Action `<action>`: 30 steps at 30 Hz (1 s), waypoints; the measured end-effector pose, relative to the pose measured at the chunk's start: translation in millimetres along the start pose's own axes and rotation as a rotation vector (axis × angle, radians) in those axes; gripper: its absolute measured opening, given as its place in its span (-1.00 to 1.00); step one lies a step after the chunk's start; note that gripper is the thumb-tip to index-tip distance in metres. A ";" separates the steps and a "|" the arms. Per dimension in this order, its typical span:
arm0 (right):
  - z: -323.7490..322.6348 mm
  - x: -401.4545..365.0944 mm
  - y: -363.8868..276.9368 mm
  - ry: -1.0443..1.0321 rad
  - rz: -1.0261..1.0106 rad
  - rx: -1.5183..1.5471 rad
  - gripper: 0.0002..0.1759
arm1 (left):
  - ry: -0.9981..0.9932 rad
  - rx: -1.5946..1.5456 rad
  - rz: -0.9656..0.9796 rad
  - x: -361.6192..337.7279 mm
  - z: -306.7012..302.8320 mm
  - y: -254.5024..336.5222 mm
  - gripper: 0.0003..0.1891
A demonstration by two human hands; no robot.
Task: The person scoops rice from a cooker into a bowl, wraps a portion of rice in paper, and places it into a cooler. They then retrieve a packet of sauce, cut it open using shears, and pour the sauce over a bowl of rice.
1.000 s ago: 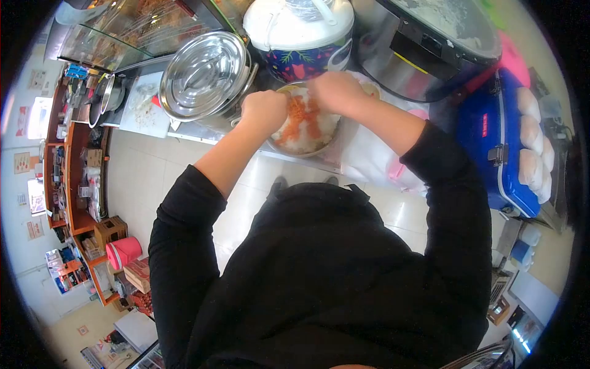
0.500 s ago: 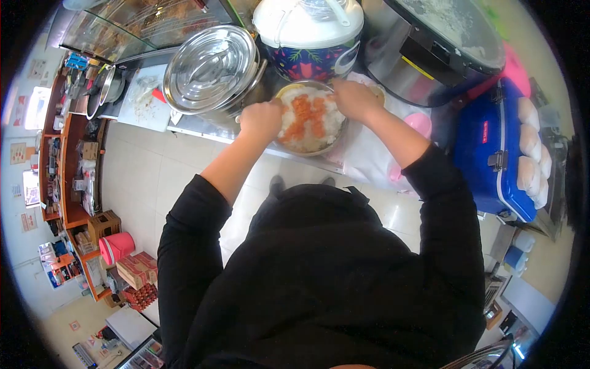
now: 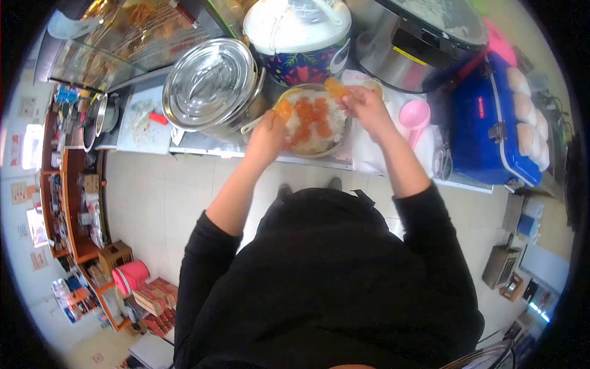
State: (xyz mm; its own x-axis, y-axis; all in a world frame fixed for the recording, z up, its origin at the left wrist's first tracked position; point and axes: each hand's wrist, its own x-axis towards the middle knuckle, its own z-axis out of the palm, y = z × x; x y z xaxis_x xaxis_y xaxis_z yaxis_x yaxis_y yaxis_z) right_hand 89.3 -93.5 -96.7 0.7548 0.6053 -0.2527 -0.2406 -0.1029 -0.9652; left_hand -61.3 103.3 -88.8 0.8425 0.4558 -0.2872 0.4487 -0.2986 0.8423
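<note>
From the head camera, you stand close against the steel bench (image 3: 203, 140), and the round metal bowl of white rice topped with orange pieces (image 3: 314, 123) sits at its near edge, directly in front of you. That likely keeps it within easy reach of both arms.

Your left hand (image 3: 268, 134) rests against the bowl's left rim, fingers closed in a pinch on a small orange chunk (image 3: 284, 109). Held at the rim, the chunk stays above the rice rather than the bench.

Your right hand (image 3: 367, 104) hovers over the far right rim, fingertips pressed together around a longer orange strip (image 3: 335, 87). It too is kept above the bowl, so anything that drops should land inside.

The large steel pot with its domed lid (image 3: 209, 80) stands just left of the bowl, lid on. The white-lidded rice cooker with a dark floral body (image 3: 299, 34) stands just behind the bowl. A pink plastic scoop (image 3: 415, 115) lies on white cloth to the right, near your right hand. The blue cooler box (image 3: 485, 123) sits farther right, well apart.
</note>
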 end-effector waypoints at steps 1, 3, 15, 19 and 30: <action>8.6 -11.6 1.9 0.016 0.010 0.136 -0.73 | -0.062 -0.336 -0.024 -9.1 5.4 11.9 -0.72; 33.0 -36.6 9.5 0.048 0.020 0.408 -0.70 | -0.151 -0.737 -0.033 -11.7 18.5 19.3 -0.69; 167.9 -191.7 52.3 0.713 -0.233 1.100 -0.69 | -0.784 -0.589 0.178 -92.8 66.6 -27.3 -0.72; 197.2 -255.1 92.7 0.972 -0.396 1.171 -0.69 | -1.226 -0.235 0.442 -128.9 81.0 -57.6 -0.65; 323.2 -538.9 92.8 1.881 -1.129 0.845 -0.68 | -1.926 0.113 0.376 -309.0 107.4 -36.6 -0.41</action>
State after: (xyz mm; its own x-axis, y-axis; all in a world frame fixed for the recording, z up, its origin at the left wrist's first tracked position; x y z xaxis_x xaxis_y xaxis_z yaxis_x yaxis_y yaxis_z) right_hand -536.9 -174.1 -28.1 0.1262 -0.9888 -0.0796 0.7775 0.1484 -0.6111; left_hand -306.1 -116.6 -79.9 -0.0022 -0.9738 -0.2272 0.1476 -0.2251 0.9631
